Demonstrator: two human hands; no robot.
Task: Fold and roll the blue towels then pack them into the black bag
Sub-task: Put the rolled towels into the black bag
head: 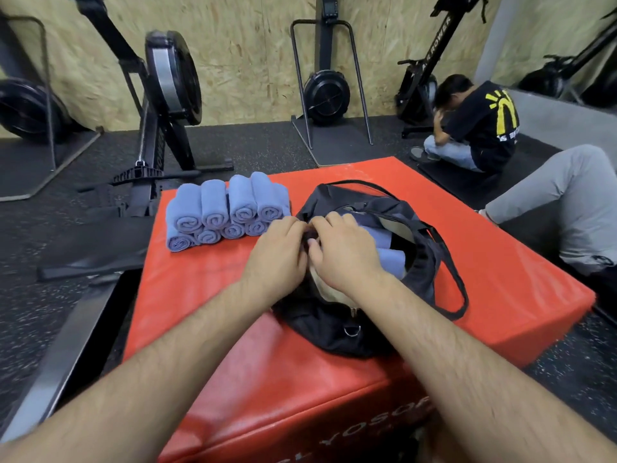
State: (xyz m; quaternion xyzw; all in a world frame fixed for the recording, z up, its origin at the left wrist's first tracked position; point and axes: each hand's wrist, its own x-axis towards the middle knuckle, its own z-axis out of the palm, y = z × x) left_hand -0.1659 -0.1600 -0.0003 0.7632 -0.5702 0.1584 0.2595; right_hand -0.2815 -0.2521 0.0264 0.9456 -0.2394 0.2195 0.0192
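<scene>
The black bag (337, 325) lay open on the red padded surface (217, 332), its mouth gaping upward and its strap (454, 279) looped out to its right. Both hands met at the left rim of the bag's opening. The left hand (277, 252) had its fingers curled in and pinched the dark fabric of the rim, and the right hand (344, 252), just beside it and touching it, gripped the same edge with bent fingers. Inside the bag, just right of the right hand, two blue rolls (387, 252) lay side by side against a pale lining. To the left of the bag, near but apart from it, a stack of rolled blue towels (227, 212) sat in two rows, spiral ends facing the wearer. Beyond the bag to the right a crouching person (477, 128) in a dark shirt sat on the floor, and rowing machines (170, 78) stood along the wall behind the bag
</scene>
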